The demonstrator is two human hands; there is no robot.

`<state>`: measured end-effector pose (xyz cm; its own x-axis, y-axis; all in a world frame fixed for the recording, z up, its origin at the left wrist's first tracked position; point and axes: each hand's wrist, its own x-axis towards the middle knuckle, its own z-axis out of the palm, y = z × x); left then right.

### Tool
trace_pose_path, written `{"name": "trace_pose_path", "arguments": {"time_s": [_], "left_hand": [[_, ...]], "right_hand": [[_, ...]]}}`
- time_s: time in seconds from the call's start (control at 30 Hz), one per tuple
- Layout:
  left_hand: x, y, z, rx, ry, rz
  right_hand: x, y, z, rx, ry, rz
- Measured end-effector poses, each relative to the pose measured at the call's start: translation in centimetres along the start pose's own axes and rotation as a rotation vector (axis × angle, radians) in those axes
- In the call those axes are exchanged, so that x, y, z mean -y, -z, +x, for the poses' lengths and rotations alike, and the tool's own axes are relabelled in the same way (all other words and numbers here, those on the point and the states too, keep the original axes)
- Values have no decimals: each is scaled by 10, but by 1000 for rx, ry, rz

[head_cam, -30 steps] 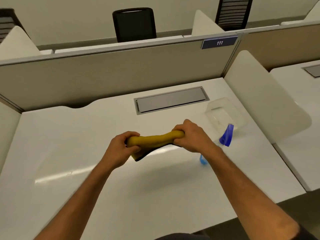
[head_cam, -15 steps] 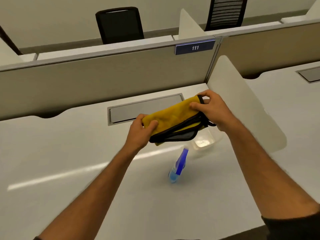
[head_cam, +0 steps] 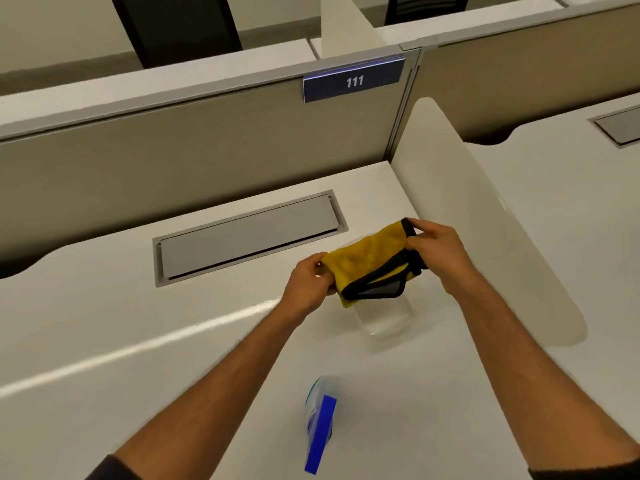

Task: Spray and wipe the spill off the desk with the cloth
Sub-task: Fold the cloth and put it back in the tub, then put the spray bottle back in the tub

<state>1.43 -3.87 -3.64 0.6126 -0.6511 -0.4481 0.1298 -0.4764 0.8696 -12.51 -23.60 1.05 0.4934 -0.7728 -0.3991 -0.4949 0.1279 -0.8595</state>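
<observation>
A yellow cloth (head_cam: 363, 261) with black trim and a grey underside hangs folded between both hands above the white desk (head_cam: 138, 341). My left hand (head_cam: 308, 284) pinches its left end and my right hand (head_cam: 438, 252) grips its right corner. Directly below the cloth stands a clear plastic container (head_cam: 386, 317), partly hidden by it. A spray bottle (head_cam: 320, 420) with a blue trigger stands on the desk nearer to me, between my forearms, touched by neither hand. No spill is visible on the desk.
A grey cable hatch (head_cam: 247, 235) is set into the desk behind my hands. A beige partition (head_cam: 190, 161) with a "111" sign (head_cam: 353, 81) closes the back, and a white side divider (head_cam: 485, 220) bounds the right. Another desk lies beyond it.
The cloth went from a twisted roll to a folded sheet, carried right and farther away over the clear container. My view shifted, so the bottle now sits low in frame.
</observation>
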Motion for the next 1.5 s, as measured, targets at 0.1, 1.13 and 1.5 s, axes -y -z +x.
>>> {"name": "trace_pose_path", "arguments": {"time_s": [0.1,1.13,1.5], "left_hand": [[11,-17,22,-86,-12,86],[91,46,-154,206,-14,799],[82,-13,-210,40,-87,442]], "right_hand": [[-19,-7,22,1,17,-122],[-65,-56,-182,576,343,-534],[-87,-85,-232,485,212,-251]]}}
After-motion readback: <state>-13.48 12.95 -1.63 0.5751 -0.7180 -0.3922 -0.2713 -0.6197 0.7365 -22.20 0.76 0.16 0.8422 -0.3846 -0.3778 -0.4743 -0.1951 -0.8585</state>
